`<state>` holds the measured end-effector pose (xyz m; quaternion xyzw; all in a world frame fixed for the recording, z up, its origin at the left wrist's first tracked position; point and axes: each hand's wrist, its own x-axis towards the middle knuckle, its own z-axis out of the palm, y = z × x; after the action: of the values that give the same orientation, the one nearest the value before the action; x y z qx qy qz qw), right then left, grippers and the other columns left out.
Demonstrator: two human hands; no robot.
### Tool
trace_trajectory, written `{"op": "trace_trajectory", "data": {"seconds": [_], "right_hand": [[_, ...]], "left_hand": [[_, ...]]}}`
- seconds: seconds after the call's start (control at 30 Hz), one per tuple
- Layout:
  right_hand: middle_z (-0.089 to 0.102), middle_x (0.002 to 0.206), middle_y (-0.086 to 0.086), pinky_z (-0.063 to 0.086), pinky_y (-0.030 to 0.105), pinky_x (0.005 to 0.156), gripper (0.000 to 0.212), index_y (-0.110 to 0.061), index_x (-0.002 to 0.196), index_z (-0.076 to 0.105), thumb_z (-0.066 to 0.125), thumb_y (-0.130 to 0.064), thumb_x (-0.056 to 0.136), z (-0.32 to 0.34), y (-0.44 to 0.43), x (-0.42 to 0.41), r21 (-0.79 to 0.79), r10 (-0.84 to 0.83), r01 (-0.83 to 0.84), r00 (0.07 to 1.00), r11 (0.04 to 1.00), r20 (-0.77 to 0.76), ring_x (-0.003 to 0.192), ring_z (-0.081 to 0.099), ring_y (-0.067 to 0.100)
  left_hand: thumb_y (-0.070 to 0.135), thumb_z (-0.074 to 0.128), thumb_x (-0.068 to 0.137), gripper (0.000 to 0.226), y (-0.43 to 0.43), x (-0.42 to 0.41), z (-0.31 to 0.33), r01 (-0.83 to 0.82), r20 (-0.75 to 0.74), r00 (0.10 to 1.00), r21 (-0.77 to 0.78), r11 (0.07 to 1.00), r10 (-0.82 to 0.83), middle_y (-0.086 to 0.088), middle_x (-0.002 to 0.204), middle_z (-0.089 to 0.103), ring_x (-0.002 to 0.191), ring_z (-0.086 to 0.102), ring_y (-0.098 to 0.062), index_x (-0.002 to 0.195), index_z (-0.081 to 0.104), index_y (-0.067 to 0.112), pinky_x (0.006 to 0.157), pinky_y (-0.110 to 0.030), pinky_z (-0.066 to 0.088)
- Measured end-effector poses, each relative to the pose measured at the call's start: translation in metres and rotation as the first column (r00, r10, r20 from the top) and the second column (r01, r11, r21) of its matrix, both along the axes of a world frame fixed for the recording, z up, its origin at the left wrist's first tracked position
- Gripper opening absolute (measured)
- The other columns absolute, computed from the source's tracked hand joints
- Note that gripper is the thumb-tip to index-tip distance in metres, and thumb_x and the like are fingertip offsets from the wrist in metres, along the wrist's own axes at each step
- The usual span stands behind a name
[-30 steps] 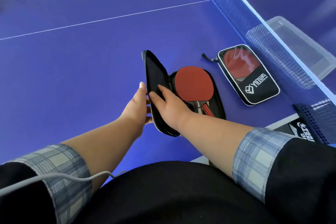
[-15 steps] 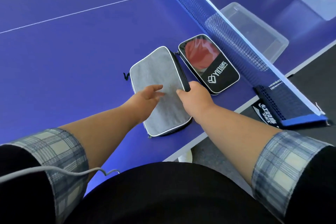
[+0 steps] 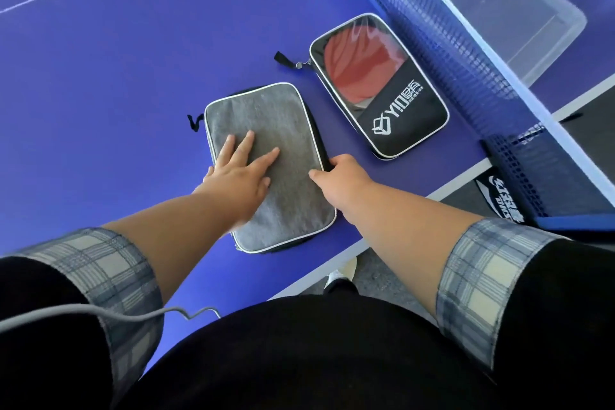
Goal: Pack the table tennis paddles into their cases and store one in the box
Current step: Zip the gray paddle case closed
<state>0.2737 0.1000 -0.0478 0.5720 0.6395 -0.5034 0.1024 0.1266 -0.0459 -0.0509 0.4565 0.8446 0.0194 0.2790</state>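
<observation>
Blue table [image 3: 100, 76] fills the frame, clear box [image 3: 532, 27] waiting upper right behind the net [image 3: 449, 43]. Grey case [image 3: 286, 156] sits centre: left hand [image 3: 239, 173] spread flat to pin it, right hand [image 3: 342, 180] gripping its right edge, probably at the zipper.

White "YIO" logo on the black windowed case [image 3: 404, 116]; the net clamp label [image 3: 502, 200] perhaps reads DHS.

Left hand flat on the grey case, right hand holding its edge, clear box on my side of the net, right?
Not quite: the head view shows the clear box on the far side of the net. The left hand does lie flat on the grey case, with the right hand holding its edge.
</observation>
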Motion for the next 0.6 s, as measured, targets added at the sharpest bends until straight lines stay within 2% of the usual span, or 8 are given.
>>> {"op": "trace_trajectory", "data": {"seconds": [0.1,0.17,0.23,0.37,0.5,0.6], "right_hand": [[0.06,0.133,0.004,0.047,0.044,0.104,0.073,-0.014,0.142,0.048,0.066,-0.059,0.086,-0.002,0.009,-0.005,-0.122,0.034,-0.031,0.999,0.992,0.025,0.118,0.058,0.029],[0.061,0.127,0.001,0.046,0.039,0.099,0.07,-0.014,0.136,0.053,0.068,-0.059,0.086,-0.004,0.012,-0.008,-0.192,0.025,-0.028,0.999,0.981,-0.02,0.111,0.058,0.026],[0.063,0.125,0.0,0.048,0.038,0.097,0.062,-0.014,0.13,0.057,0.071,-0.054,0.085,-0.006,0.012,-0.01,-0.218,0.007,-0.025,0.997,0.976,-0.082,0.108,0.06,0.023],[0.069,0.124,0.003,0.052,0.046,0.101,0.064,-0.016,0.129,0.059,0.079,-0.049,0.077,-0.002,0.009,-0.015,-0.26,-0.001,-0.038,0.989,0.965,-0.147,0.113,0.065,0.026],[0.072,0.122,0.004,0.055,0.046,0.099,0.049,-0.016,0.13,0.059,0.078,-0.03,0.087,-0.004,0.01,-0.015,-0.281,0.046,-0.115,0.969,0.953,-0.243,0.109,0.07,0.022],[0.072,0.121,0.006,0.056,0.047,0.097,0.043,-0.016,0.13,0.058,0.075,-0.023,0.091,-0.003,0.015,-0.025,-0.284,0.04,-0.133,0.95,0.949,-0.31,0.107,0.071,0.022]], "left_hand": [[0.045,0.032,0.101,0.054,0.0,0.001,-0.002,-0.037,0.008,0.999,0.026,0.999,0.037,0.016,0.162,-0.013,0.148,-0.019,-0.015,0.148,0.009,0.056,0.117,-0.054,0.022],[0.045,0.035,0.1,0.053,0.001,0.001,-0.002,-0.065,0.029,0.998,0.043,0.997,0.064,0.017,0.162,-0.011,0.148,-0.018,-0.014,0.148,0.013,0.055,0.118,-0.052,0.022],[0.044,0.036,0.101,0.052,0.001,0.003,0.0,-0.098,0.054,0.994,0.067,0.993,0.095,0.017,0.162,-0.009,0.148,-0.017,-0.012,0.148,0.017,0.054,0.117,-0.051,0.023],[0.042,0.038,0.101,0.051,-0.001,0.003,0.003,-0.147,0.1,0.986,0.106,0.983,0.137,0.016,0.163,-0.006,0.148,-0.015,-0.012,0.148,0.02,0.054,0.118,-0.051,0.021],[0.046,0.036,0.1,0.05,-0.006,-0.002,0.006,-0.123,0.095,0.989,0.116,0.986,0.113,0.015,0.164,-0.002,0.149,-0.011,-0.012,0.147,0.021,0.055,0.117,-0.052,0.023],[0.051,0.032,0.099,0.05,-0.008,-0.007,0.011,-0.154,0.073,0.987,0.135,0.979,0.145,0.011,0.164,0.001,0.15,-0.009,-0.016,0.148,0.02,0.054,0.12,-0.052,0.013]]}}
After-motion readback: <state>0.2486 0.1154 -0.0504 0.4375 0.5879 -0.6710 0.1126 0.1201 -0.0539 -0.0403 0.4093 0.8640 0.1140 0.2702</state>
